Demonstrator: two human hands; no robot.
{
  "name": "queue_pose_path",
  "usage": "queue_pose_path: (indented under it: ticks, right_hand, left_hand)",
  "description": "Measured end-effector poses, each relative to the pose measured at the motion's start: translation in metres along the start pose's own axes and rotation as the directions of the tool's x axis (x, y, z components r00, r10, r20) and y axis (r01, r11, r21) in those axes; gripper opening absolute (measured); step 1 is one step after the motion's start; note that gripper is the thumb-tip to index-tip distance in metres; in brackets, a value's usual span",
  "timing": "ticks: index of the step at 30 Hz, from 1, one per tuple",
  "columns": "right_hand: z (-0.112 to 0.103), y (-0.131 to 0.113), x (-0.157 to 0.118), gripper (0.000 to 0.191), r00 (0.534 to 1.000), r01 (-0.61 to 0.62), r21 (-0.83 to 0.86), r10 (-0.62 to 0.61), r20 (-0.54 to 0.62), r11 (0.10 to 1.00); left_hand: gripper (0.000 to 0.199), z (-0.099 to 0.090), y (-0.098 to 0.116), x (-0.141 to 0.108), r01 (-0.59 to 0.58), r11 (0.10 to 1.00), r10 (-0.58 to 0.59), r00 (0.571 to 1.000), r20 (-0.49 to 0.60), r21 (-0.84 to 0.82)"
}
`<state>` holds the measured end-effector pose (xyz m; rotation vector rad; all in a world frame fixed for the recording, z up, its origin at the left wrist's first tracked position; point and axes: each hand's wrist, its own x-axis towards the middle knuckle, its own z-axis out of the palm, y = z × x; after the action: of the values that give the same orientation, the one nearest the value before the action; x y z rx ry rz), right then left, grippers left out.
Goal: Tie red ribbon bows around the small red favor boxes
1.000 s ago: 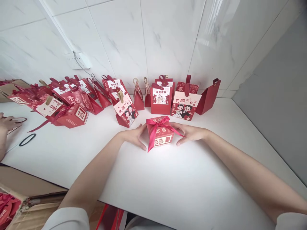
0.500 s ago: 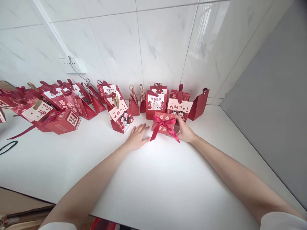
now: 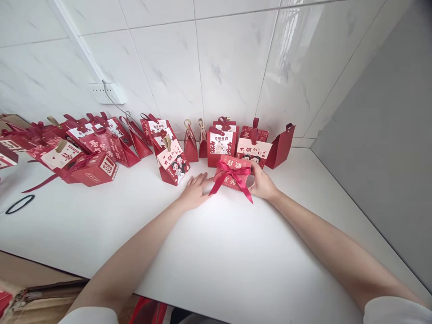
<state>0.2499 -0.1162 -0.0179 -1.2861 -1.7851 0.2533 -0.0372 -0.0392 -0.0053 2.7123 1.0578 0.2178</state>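
My right hand (image 3: pixel 263 182) grips the right side of a red gift box (image 3: pixel 224 182) with a pink satin bow tied across it. The box stands on the white tabletop, with the bow's two tails hanging toward me. My left hand (image 3: pixel 195 192) rests on the table just left of that box, fingers stretched out, close to the bow's left tail. Behind the left fingers stands a red and cream box (image 3: pixel 173 166) printed with a cartoon couple. Directly behind the bowed box are a red box with a white label (image 3: pixel 221 147) and another cream-topped one (image 3: pixel 253 150).
Along the tiled wall stand more red boxes, including a plain one (image 3: pixel 282 146) at the right. Several crowd the left, among them a ribboned hexagonal box (image 3: pixel 96 168). A black loop (image 3: pixel 20 204) lies at far left. A wall socket (image 3: pixel 107 93) has a cable.
The bowed box has tilted slightly, its right side shifting a little, with my right hand still on it. The view has turned slightly left. My left hand stays flat on the table.
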Motion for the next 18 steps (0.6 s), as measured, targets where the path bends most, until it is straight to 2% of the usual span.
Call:
queue_pose_path:
  ticks: [4,7,10,18]
  right_hand:
    - [-0.0007,-0.0034,0.0002,0.102,0.993,0.049,-0.012,-0.047,0.113,0.999]
    - [0.0,-0.0019,0.0008,0.103,0.986,0.033,-0.057,-0.023,0.167,0.998]
    - [-0.0002,-0.0004,0.0015,0.108,0.983,-0.005,-0.078,0.019,0.183,0.997]
    - [-0.0014,-0.0045,0.0034,0.106,0.98,-0.07,0.028,0.063,0.187,0.997]
  left_hand:
    - [0.064,-0.0013,0.0011,-0.0007,-0.006,1.0,0.006,1.0,0.001,-0.027]
    - [0.064,-0.0014,0.0006,-0.001,-0.021,0.999,0.021,1.0,0.005,-0.039]
    - [0.062,-0.0025,0.0013,-0.0017,-0.027,0.999,0.028,0.999,0.02,-0.042]
    - [0.064,-0.0031,0.0033,-0.0027,-0.013,1.0,0.013,0.999,0.042,-0.016]
